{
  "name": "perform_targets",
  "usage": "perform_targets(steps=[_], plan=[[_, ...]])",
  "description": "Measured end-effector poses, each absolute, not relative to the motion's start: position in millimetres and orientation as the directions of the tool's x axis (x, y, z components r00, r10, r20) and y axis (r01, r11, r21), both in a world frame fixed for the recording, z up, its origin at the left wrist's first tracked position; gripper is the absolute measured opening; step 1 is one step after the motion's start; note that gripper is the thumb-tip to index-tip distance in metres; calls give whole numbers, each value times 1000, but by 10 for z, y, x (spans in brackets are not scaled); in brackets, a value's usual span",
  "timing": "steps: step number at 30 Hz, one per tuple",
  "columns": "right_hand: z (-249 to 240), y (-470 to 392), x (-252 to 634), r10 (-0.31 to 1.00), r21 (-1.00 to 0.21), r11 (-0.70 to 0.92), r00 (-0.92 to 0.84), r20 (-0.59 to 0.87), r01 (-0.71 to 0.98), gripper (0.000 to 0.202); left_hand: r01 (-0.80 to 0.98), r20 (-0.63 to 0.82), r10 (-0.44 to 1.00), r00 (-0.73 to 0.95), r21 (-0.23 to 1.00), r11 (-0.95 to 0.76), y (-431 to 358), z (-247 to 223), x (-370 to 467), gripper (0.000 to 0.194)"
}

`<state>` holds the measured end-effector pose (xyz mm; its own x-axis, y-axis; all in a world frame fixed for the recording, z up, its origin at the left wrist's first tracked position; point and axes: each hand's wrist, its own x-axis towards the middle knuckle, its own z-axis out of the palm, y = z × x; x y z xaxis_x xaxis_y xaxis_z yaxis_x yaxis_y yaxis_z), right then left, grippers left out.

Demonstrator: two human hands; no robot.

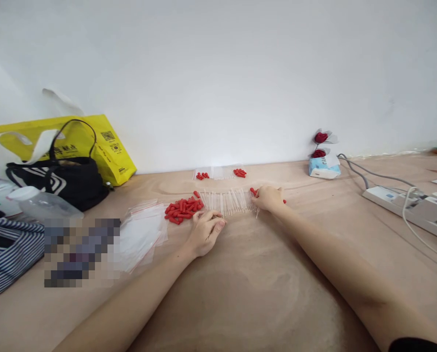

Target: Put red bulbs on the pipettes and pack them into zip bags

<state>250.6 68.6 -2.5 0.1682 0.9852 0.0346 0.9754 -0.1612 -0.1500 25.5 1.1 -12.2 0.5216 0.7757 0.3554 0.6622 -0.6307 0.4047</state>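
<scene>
A row of thin, clear stick-like tubes (226,203) lies side by side on the wooden table. At the row's near left end, my left hand (206,232) rests with fingers curled together and thumb against them; whatever they hold is hidden. A pile of small red plug-like pieces (184,210) lies just left of that hand. My right hand (269,198) is closed over the row's right end, its fingertips mostly hidden. Small red pieces (253,191) show beside its fingers, and another red piece (285,201) peeks out on its right side.
Behind the row, a clear bag (218,172) carries two small red groups. Zip bags (143,234) are stacked at left, near a plastic bottle (46,203), a black bag (75,181) and a yellow bag (112,151). A tissue pack (324,168) and power strip (405,205) stand right.
</scene>
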Motion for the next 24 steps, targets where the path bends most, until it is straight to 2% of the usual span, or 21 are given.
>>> perform_targets(steps=[7,18,21,24], plan=[[16,724,2420,976,-167,-216,217,-15,962,13,667,356,771,527,389,-636,9,-124,265,34],[24,734,2445,977,-173,-212,215,-3,962,17,668,352,768,535,380,-640,16,-135,271,34],[73,728,2508,973,-238,-218,228,16,946,28,667,357,766,534,379,-641,6,-133,273,33],[114,654,2499,972,-379,-190,228,59,906,31,667,379,762,525,372,-645,3,-127,276,31]])
